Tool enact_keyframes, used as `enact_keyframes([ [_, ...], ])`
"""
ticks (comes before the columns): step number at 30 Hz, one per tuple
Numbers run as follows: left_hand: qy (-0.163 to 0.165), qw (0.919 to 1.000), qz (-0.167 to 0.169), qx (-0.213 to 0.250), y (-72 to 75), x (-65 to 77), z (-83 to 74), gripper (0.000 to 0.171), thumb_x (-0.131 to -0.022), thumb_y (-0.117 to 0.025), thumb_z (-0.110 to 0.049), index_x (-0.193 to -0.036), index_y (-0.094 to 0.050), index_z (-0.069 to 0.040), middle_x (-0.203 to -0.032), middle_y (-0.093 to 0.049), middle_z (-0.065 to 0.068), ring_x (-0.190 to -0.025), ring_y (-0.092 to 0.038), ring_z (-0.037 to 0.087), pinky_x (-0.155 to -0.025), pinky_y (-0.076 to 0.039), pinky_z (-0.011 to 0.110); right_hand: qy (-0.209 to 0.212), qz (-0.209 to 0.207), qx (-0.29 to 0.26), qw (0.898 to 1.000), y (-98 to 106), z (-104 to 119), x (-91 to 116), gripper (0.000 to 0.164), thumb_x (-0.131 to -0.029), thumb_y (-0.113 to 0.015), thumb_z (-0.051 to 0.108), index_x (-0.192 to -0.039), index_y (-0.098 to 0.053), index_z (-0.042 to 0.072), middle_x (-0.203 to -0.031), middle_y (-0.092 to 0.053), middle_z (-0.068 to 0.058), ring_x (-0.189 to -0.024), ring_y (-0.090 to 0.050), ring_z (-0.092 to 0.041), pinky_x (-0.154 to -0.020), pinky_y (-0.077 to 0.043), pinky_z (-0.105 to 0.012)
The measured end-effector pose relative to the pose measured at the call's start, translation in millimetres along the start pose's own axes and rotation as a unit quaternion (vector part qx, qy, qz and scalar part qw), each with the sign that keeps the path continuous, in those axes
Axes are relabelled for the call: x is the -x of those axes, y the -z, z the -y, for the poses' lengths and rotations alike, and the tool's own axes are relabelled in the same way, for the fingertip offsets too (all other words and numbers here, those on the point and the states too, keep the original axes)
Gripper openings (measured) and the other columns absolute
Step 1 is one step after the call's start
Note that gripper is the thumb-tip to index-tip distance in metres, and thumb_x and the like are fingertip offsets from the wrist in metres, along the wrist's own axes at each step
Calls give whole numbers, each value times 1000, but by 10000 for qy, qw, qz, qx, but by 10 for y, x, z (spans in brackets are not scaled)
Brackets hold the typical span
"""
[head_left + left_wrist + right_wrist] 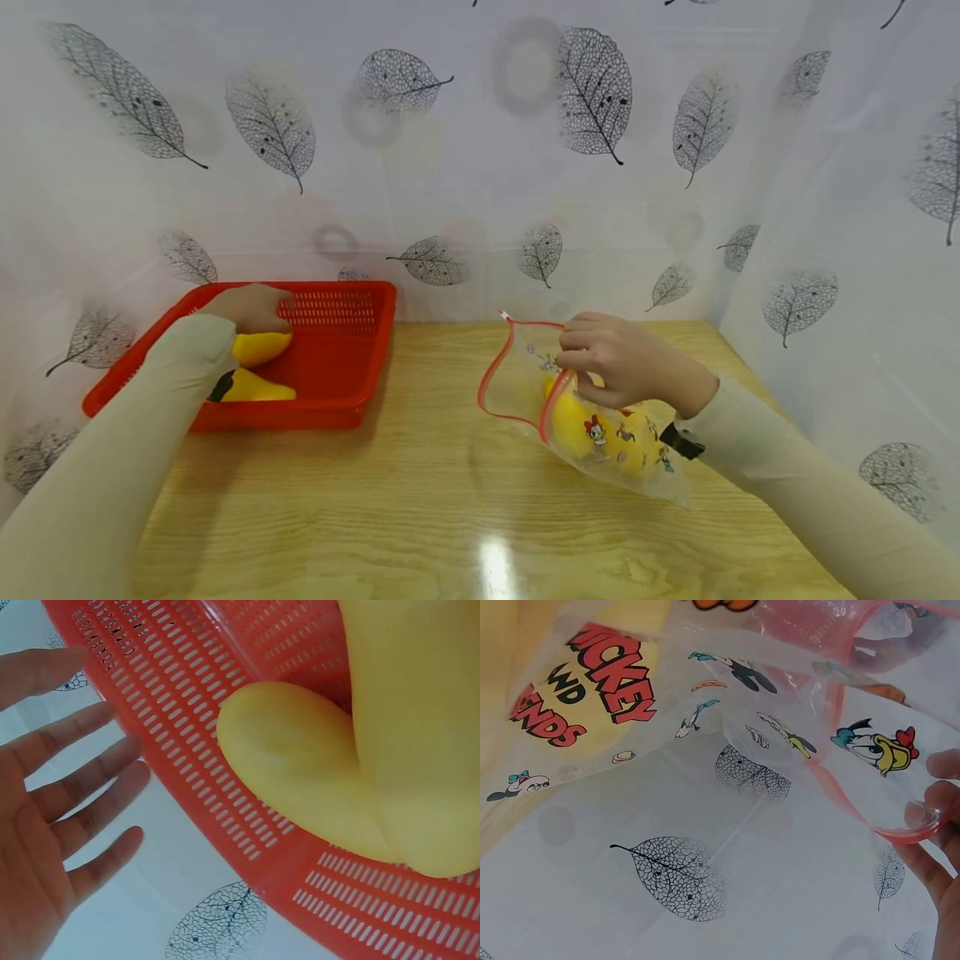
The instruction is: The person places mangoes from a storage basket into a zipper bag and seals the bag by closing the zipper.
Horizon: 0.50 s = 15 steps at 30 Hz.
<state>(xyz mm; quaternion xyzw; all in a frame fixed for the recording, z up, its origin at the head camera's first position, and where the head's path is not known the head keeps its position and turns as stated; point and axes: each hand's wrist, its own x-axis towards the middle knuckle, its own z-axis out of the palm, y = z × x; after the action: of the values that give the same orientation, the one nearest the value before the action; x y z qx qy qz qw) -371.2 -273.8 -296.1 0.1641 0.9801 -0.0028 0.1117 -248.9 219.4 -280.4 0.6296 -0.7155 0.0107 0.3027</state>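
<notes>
My left hand reaches over the left side of a red plastic basket. Below it lie two yellow mangoes, one behind the other. The left wrist view shows the left hand with spread, fairly straight fingers, apart from the mangoes. On the right, my right hand pinches the red-trimmed mouth of a clear cartoon-printed zip bag. The bag's mouth gapes toward the left, and yellow fruit shows inside. In the right wrist view, fingertips grip the red edge.
Both basket and bag rest on a light wooden table, with bare wood between them. A white curtain with dark leaf prints hangs behind and along both sides. The basket's far wall is slotted and stands near the curtain.
</notes>
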Motion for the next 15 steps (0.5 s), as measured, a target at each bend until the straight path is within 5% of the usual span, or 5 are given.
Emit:
enact_keyframes([
  [15, 183, 9974, 601, 363, -139, 30, 174, 43, -82, -65, -27, -115, -58, 0, -123, -51, 33, -103, -51, 44, -84, -45, 60, -17, 47, -11, 10000, -4, -13, 7, 7, -70, -44, 8, -70, -49, 12, -62, -37, 2, -60, -31, -12, -63, -34, -28],
])
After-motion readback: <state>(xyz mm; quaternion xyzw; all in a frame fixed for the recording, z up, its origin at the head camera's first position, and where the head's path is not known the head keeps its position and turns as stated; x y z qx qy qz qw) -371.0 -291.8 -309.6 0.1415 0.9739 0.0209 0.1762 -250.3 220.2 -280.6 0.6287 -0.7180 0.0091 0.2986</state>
